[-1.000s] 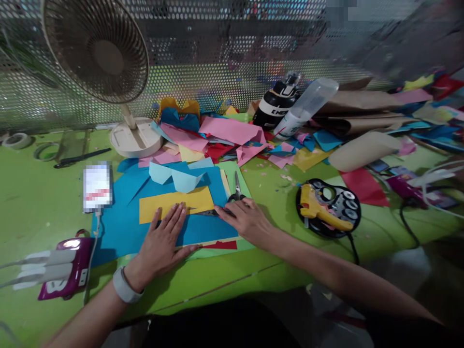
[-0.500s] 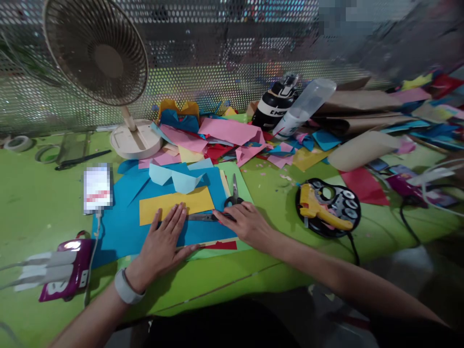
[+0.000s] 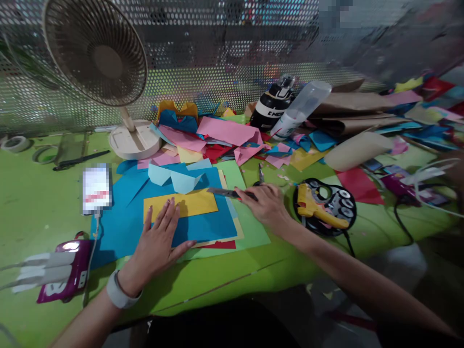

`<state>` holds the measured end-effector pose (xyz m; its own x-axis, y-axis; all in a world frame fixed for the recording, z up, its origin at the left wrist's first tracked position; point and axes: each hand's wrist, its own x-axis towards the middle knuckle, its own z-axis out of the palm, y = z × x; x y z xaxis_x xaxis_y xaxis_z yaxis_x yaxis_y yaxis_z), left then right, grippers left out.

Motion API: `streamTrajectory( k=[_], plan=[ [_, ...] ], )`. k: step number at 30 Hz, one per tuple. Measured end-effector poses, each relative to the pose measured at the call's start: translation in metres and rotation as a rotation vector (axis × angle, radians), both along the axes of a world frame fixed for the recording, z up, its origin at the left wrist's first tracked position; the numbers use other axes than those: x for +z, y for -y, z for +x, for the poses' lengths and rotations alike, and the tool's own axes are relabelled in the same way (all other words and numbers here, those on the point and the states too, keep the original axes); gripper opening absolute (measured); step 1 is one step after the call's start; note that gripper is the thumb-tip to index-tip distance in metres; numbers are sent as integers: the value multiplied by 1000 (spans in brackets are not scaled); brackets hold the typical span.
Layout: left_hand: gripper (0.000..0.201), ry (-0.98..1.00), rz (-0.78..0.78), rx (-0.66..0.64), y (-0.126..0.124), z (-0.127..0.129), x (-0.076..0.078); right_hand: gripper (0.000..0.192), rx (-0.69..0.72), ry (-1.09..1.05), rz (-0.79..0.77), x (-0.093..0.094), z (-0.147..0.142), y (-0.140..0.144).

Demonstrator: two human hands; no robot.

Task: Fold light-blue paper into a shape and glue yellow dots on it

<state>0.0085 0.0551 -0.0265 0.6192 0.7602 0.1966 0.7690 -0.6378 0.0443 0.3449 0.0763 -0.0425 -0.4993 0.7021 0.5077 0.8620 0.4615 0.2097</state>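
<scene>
Our left hand (image 3: 157,241) lay palm down, fingers slightly spread on left part of yellow strip (image 3: 197,204), thumb stuck out rightward. Strip lay flat on blue sheet (image 3: 206,229), just below pale blue cutout (image 3: 184,181). Our right hand (image 3: 266,205) pinched blade (image 3: 220,192) at its right end, fingers curled; blade reached over strip's upper right corner, contact unclear. Second metal point (image 3: 260,172) jutted up past fingers; whether same tool, we could not tell. Phone (image 3: 96,188) sat left of sheet.
</scene>
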Motion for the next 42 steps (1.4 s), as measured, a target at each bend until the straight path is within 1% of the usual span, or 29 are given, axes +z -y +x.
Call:
streamTrajectory(
  k=[3,7,11,13,19,25,28,34,39,42],
  plan=[
    [91,-20,8,10,0,-6,-4,34,97,28,-36,-1,-11,-2],
    [93,-40,-11,14,1,-8,-7,30,150,32,-83,-2,-10,1],
    [93,-35,-21,13,1,-6,-6,30,186,20,-145,2,-10,10],
    [91,-26,-20,16,1,-6,-6,30,188,17,-161,4,-15,12],
    [91,-19,-25,38,2,-3,-7,28,185,12,-124,7,-41,10],
    [93,-25,-42,68,5,0,-9,30,200,30,-159,6,-57,9],
    [94,-24,-51,66,5,1,-9,34,210,43,-187,5,-61,8],
    [94,-23,-52,69,5,1,-8,34,210,68,-171,5,-65,8],
    [93,-26,-29,65,5,1,-8,35,238,69,-170,4,-61,13],
    [93,-33,-13,62,5,1,-9,35,226,55,-170,4,-59,15]
  ],
)
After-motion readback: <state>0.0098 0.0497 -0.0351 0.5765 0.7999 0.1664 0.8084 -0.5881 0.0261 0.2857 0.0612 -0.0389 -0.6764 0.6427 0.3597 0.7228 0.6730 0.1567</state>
